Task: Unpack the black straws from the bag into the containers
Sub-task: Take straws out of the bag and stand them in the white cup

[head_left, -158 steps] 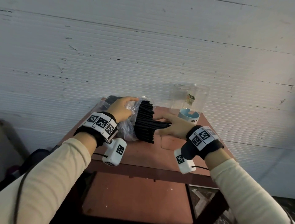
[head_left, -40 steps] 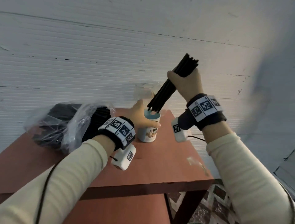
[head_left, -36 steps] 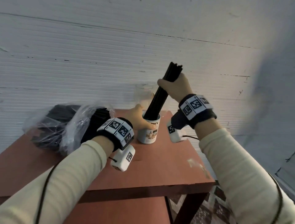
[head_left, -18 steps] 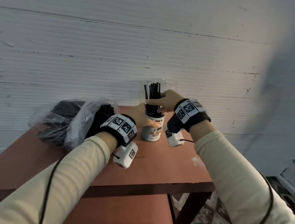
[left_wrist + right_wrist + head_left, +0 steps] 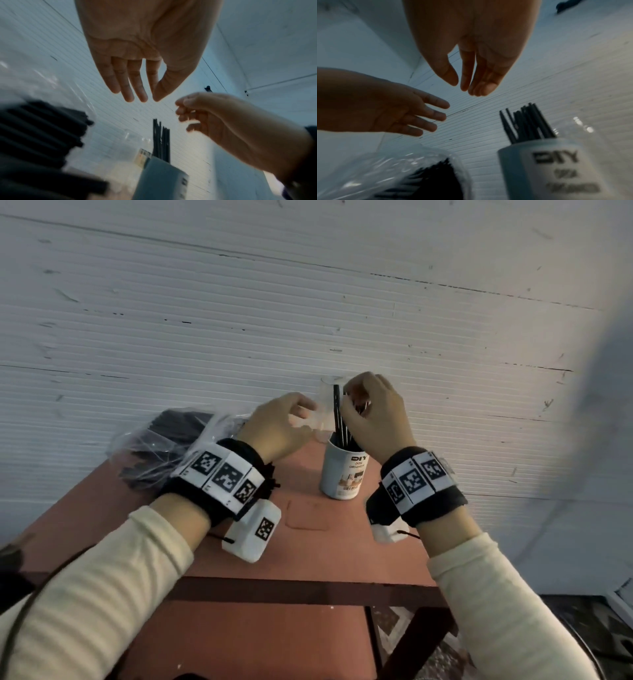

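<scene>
The red-brown table [image 5: 322,546] carries everything. The largest thing on it is the clear plastic bag [image 5: 161,446] at the back left, which holds a thick heap of black straws [image 5: 428,180], so most of the unpacking appears left to do. To its right stands the pale cup [image 5: 344,474] marked DIY, with one bunch of straws [image 5: 527,123] upright inside it, their tips above the rim: the first load looks delivered. A clear container [image 5: 325,409] stands behind the cup; whether it holds anything cannot be told. The left hand [image 5: 277,426] hovers between bag and cup, fingers loose and straight, holding nothing. The right hand [image 5: 375,416] hangs just above the straw tips, fingers relaxed, empty in its wrist view.
</scene>
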{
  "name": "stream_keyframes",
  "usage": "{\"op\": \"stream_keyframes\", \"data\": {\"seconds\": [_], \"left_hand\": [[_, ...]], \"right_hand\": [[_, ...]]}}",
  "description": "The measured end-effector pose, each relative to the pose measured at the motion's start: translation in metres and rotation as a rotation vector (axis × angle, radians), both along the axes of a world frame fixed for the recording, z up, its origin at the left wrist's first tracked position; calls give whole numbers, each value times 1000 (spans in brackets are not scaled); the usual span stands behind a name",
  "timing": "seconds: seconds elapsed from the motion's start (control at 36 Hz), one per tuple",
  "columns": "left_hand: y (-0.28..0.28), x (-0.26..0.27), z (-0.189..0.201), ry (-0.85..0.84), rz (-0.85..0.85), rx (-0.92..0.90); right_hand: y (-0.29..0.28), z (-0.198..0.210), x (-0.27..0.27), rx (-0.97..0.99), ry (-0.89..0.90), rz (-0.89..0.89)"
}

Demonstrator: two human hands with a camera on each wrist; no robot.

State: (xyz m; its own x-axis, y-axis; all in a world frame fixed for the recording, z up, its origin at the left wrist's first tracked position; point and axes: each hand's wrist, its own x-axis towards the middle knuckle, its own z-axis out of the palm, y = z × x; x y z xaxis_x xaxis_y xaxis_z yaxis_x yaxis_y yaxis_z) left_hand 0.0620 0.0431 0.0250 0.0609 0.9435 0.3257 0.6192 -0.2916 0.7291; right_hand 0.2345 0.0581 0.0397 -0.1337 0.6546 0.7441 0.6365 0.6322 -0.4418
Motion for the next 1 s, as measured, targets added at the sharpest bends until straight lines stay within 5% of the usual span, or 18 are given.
{"op": "stream_keyframes", "data": {"seconds": [0.19, 0.47, 0.61, 1.0], "left_hand": [[-18, -61, 7, 84, 181, 132], [-25, -108, -15, 200, 147, -62], [-27, -120, -21, 183, 108, -121], [-23, -125, -16, 55, 152, 67]], "right_hand": [[-17, -19, -45, -271, -136, 261], [-27, -43, -100, -602, -621, 400], [-23, -53, -117, -573, -655, 391], [-18, -52, -129, -403, -625, 427]]}}
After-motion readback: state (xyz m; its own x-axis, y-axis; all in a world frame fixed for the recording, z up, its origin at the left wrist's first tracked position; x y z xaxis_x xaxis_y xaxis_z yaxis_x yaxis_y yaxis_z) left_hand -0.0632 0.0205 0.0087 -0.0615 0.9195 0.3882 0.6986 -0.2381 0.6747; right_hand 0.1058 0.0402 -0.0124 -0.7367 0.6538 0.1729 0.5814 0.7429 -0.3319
